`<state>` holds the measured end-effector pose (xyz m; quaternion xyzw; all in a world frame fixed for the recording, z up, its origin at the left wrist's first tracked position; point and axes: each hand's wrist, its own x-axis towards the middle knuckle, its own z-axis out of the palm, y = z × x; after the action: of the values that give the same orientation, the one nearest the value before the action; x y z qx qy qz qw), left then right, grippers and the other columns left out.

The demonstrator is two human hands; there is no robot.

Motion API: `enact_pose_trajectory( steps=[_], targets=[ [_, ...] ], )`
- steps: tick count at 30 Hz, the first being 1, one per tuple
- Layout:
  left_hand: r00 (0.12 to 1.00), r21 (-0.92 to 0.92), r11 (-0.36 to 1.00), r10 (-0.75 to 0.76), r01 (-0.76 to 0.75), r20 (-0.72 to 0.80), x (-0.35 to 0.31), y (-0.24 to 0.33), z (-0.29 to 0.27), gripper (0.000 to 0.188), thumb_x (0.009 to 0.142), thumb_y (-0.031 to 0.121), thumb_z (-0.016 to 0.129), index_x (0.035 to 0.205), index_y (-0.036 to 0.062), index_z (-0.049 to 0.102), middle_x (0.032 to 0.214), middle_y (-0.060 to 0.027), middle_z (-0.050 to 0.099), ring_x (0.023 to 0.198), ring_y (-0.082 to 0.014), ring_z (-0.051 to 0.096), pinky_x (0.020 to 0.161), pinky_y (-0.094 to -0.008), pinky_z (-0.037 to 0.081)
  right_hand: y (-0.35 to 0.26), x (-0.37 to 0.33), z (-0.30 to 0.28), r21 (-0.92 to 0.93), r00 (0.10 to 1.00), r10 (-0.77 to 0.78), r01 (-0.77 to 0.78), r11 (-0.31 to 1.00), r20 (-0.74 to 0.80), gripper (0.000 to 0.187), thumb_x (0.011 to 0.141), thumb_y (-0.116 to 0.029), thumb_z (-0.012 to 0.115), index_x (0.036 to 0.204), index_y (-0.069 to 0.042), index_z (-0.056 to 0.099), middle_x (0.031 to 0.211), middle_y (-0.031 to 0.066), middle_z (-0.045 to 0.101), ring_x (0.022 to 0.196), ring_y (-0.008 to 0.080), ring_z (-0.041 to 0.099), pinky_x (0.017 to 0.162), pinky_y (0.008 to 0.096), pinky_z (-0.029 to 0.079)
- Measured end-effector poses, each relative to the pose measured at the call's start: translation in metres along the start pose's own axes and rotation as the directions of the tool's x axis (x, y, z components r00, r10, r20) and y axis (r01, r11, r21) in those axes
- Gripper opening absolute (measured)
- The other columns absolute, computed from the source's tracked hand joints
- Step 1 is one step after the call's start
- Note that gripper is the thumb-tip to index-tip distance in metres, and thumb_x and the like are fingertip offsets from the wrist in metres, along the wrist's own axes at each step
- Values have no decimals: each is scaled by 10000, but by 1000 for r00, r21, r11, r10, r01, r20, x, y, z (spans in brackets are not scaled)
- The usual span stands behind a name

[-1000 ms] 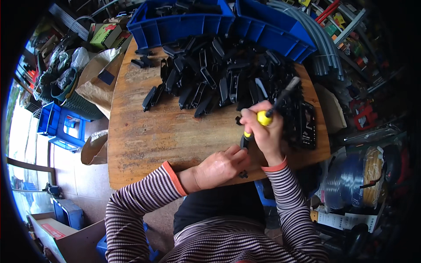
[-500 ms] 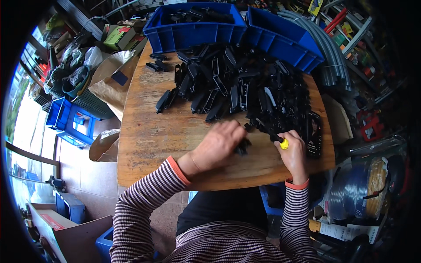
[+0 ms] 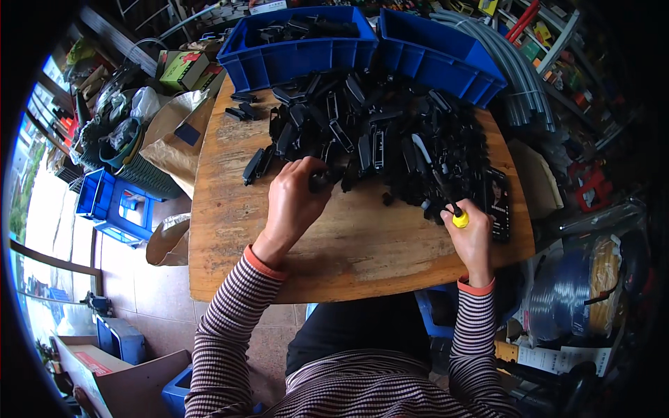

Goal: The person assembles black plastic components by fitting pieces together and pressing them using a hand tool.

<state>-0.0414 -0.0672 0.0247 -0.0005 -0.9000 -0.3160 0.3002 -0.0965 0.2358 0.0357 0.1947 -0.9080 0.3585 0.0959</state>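
My left hand (image 3: pixel 294 205) is curled round a black plastic part (image 3: pixel 322 182) at the near edge of a heap of black plastic pieces (image 3: pixel 338 111). The fingers hide some of that part. Farther right, my right hand (image 3: pixel 472 240) is closed around a yellow-and-black handled tool (image 3: pixel 460 219). Its dark front end points away from me, toward the heap, and its tip blends in with the black pieces. Small loose black bits lie on the wooden table (image 3: pixel 348 251) between my hands.
Two blue bins stand along the far edge: the left bin (image 3: pixel 300 66) contains black pieces, the right bin (image 3: pixel 446 66) sits angled. A phone (image 3: pixel 499 205) lies beside my right hand. Paper bags (image 3: pixel 178 150) stand left of the table, coiled grey tubing (image 3: pixel 523 90) beyond its right.
My left hand has moved left and away from me, from the table's middle to the heap's near edge. My right hand has shifted slightly right, still gripping the tool.
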Motion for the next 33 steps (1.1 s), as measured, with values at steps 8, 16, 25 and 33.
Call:
enact_pose_trajectory(
  steps=[8,16,25,33],
  targets=[
    [994,-371,926,-27,64,105,-1,20,-8,279,749,-10,700,1016,41,634,873,-89,664,845,-171,665,725,-279,514,-17,-6,-1,191,995,-35,18,981,90,142,813,-47,725,851,1,597,734,91,653,653,140,626,616,264,486],
    [877,-92,939,343,-331,336,3,0,-9,338,730,-32,691,1052,51,630,962,-103,627,907,-244,639,752,-333,550,-18,-13,3,198,987,-89,62,978,134,166,817,-65,734,877,4,595,698,78,621,619,133,590,597,261,468],
    [846,-60,949,305,-311,438,-12,13,10,299,719,43,730,997,39,620,904,-107,636,889,-279,639,721,-347,548,-17,-17,8,210,985,-119,91,973,122,157,813,-45,728,886,-3,596,727,79,605,615,154,570,583,279,456],
    [862,-1,998,-53,62,504,-12,16,16,222,807,173,674,930,25,562,765,-179,638,742,-375,634,682,-447,530,-39,-11,14,202,976,-170,140,969,136,124,824,-29,713,857,5,598,774,66,629,684,149,591,654,264,472]
  ],
)
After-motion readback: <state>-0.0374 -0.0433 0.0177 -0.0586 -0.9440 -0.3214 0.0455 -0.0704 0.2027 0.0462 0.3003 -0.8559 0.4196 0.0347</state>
